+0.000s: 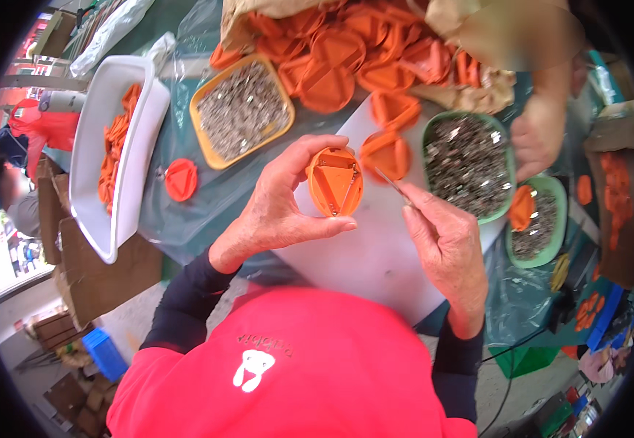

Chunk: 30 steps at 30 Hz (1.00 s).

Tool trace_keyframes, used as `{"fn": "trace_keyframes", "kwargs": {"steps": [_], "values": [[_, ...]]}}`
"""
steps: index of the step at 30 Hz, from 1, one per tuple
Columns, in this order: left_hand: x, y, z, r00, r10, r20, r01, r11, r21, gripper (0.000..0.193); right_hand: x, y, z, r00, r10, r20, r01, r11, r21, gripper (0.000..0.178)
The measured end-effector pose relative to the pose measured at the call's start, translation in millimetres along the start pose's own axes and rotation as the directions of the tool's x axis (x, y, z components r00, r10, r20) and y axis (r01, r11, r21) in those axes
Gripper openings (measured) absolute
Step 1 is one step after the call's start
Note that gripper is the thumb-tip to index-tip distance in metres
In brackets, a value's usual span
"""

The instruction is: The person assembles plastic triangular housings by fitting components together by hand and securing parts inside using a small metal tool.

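My left hand (277, 193) grips a round orange plastic part (336, 182) by its edge, thumb below and fingers above. A raised triangle fills its face, with small metal bits along the sides. To its right, my right hand (444, 237) pinches a thin pointed metal tool (391, 180), probably tweezers, its tip apart from the part. Two more orange parts (386, 155) lie just beyond on a white sheet (364, 255). Beside my right hand stands a green tray (508, 197) full of small metal pieces; a yellow tray (198, 120) of similar pieces is at the far left.
A paper sack (499, 91) spills a heap of orange parts (331, 62) at the back. On the left are a white tub (158, 98) and a lone orange disc (181, 179). Another person's hand (539, 139) rests near a smaller green tray (561, 226) at right.
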State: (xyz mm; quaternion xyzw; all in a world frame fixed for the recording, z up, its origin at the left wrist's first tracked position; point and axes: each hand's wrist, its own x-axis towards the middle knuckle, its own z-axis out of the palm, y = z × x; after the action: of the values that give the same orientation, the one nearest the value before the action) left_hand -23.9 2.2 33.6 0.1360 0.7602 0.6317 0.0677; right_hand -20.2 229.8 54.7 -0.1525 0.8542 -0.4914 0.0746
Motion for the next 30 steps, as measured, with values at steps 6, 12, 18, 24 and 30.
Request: {"fn": "trace_keyframes", "kwargs": {"steps": [6,12,18,24,30], "values": [[-38,-22,3,0.995,-0.025,-0.101,0.048,0.973,0.228,0.074,-7,13,35,0.982,-0.12,0.145,0.147,0.969,-0.197,0.026],[-32,-19,1,0.999,-0.044,-0.032,0.051,0.952,0.303,0.07,-6,7,43,0.971,-0.024,0.236,0.102,0.941,-0.322,0.036],[-32,-16,1,0.998,0.058,0.019,-0.061,0.895,0.442,0.07,-1,4,50,0.972,-0.027,0.235,0.113,0.925,-0.363,0.04],[-26,-11,1,0.996,0.057,0.065,-0.081,0.889,0.45,0.069,1,5,49,0.972,-0.001,0.236,0.091,0.925,-0.369,0.039],[-25,-11,1,0.997,0.027,0.075,-0.059,0.883,0.465,0.07,6,7,46,0.962,0.04,0.272,0.05,0.947,-0.318,0.037]]}}
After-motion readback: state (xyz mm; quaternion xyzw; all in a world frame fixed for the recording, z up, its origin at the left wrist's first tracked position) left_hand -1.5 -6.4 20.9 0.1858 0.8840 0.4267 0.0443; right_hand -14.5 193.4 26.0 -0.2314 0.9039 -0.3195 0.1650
